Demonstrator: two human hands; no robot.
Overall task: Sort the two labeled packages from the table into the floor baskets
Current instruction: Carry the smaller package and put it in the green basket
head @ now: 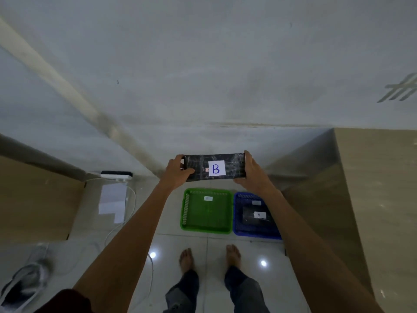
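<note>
I hold a black wrapped package point(234, 166) with a white label marked B in front of me, flat side up. My left hand point(177, 171) grips its left end and my right hand point(253, 171) grips its right end. Below on the floor sits a green basket point(206, 229) with a small white tag and nothing else inside. Beside it on the right, a blue basket point(255, 236) holds another black package point(250, 219) with a white label marked A.
A beige table point(379, 199) stands at the right, close to the blue basket. A brown cardboard surface point(33, 199) is at the left, with white cables point(130, 211), papers and a power strip on the tiled floor. A wall is ahead. My bare feet stand before the baskets.
</note>
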